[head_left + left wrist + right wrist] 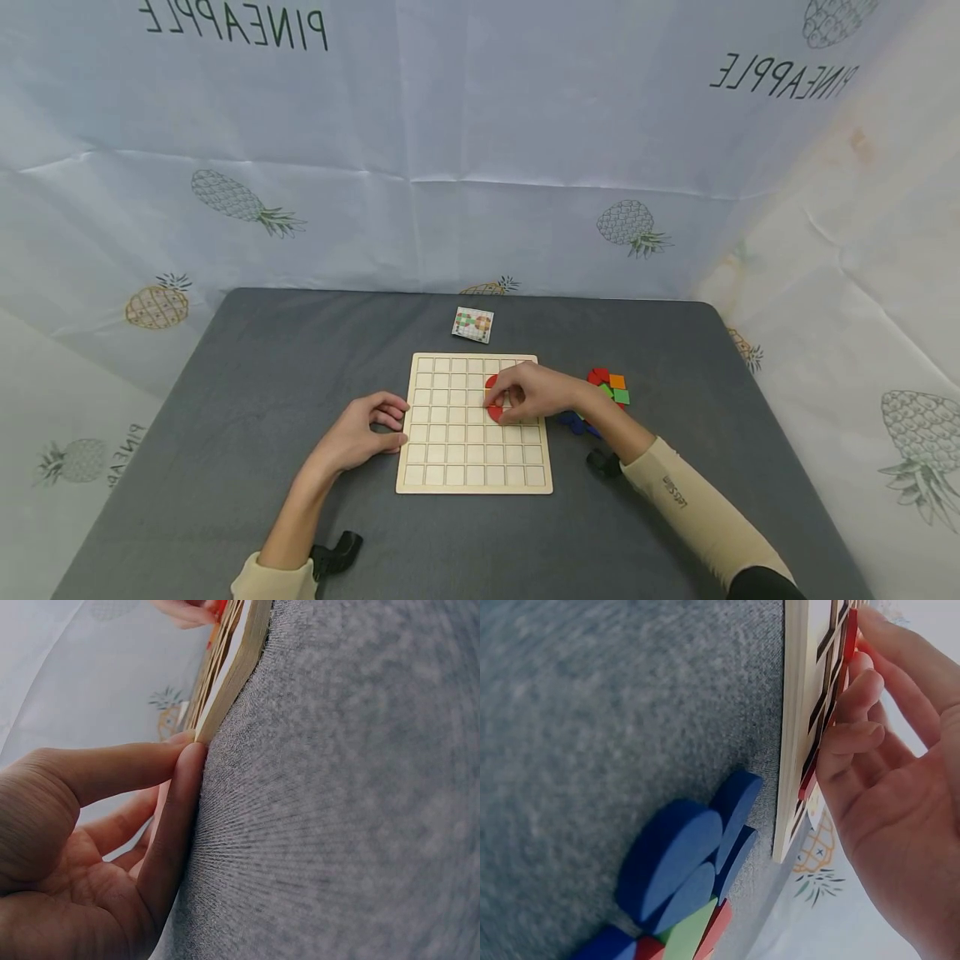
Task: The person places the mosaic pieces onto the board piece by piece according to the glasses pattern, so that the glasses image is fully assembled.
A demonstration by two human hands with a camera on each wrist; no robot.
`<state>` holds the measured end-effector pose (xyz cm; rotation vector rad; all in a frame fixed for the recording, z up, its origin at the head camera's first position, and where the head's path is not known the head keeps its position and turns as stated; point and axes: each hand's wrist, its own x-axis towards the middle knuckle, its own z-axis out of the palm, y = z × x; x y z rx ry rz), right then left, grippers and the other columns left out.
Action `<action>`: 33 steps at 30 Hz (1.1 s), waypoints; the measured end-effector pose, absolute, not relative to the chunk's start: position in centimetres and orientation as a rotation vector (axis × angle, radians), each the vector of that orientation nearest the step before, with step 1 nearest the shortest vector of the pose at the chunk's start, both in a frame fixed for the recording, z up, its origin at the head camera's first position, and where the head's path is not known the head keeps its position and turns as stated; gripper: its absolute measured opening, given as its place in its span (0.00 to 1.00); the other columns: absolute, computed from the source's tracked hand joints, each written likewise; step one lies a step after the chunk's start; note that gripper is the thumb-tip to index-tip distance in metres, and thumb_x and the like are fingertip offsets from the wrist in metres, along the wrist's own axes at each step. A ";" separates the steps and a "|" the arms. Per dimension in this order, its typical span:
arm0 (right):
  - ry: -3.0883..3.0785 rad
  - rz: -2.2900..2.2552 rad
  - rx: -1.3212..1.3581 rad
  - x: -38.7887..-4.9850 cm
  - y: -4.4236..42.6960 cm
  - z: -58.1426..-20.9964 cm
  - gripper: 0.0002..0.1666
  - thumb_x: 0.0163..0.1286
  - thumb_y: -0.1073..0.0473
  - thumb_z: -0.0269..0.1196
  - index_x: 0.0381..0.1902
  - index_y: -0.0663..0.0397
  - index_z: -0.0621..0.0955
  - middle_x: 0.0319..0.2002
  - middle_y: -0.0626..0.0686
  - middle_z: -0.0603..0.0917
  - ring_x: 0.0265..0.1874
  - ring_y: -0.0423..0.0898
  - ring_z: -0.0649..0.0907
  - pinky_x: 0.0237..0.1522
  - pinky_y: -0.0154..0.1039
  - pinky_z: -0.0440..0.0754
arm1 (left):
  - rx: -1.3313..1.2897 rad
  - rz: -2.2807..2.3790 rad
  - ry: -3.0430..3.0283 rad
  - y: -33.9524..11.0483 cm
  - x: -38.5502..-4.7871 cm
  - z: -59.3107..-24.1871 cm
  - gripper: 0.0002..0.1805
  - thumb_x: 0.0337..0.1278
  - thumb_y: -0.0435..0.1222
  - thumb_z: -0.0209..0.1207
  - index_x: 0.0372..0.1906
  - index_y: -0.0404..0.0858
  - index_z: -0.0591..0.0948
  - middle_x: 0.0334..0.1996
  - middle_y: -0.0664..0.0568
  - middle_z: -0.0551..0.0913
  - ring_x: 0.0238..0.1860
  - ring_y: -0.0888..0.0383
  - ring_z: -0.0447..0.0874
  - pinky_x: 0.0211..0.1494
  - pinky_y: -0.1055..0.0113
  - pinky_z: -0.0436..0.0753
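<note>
A pale wooden grid board (455,475) lies flat on the dark grey table. My left hand (358,432) rests at its left edge, thumb and fingertips touching the rim; the left wrist view shows the thumb and a finger (180,802) against the board's edge (236,679). Over the board's right half, my right hand (534,392) pinches a red piece (494,413). Another red piece (491,381) lies behind it, partly covered by the fingers. In the right wrist view both red pieces, one near (851,634) and one farther (808,778), sit at board level beside curled fingers.
Right of the board are red, orange (617,382) and green (622,397) pieces, with blue pieces (576,423) partly behind the right forearm. A small patterned card (472,325) lies beyond the board. A pineapple-print cloth (450,233) hangs behind the table.
</note>
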<state>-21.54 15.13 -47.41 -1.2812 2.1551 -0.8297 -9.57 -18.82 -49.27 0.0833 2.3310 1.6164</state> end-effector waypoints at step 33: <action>2.279 -0.910 -1.111 -21.6 19.4 -46.0 0.17 0.70 0.56 0.77 0.55 0.52 0.90 0.46 0.51 0.91 0.34 0.38 0.84 0.37 0.35 0.86 | 0.092 1.598 2.355 -18.8 -9.5 -49.2 0.27 0.60 0.25 0.74 0.63 0.27 0.80 0.52 0.36 0.83 0.46 0.53 0.84 0.40 0.66 0.93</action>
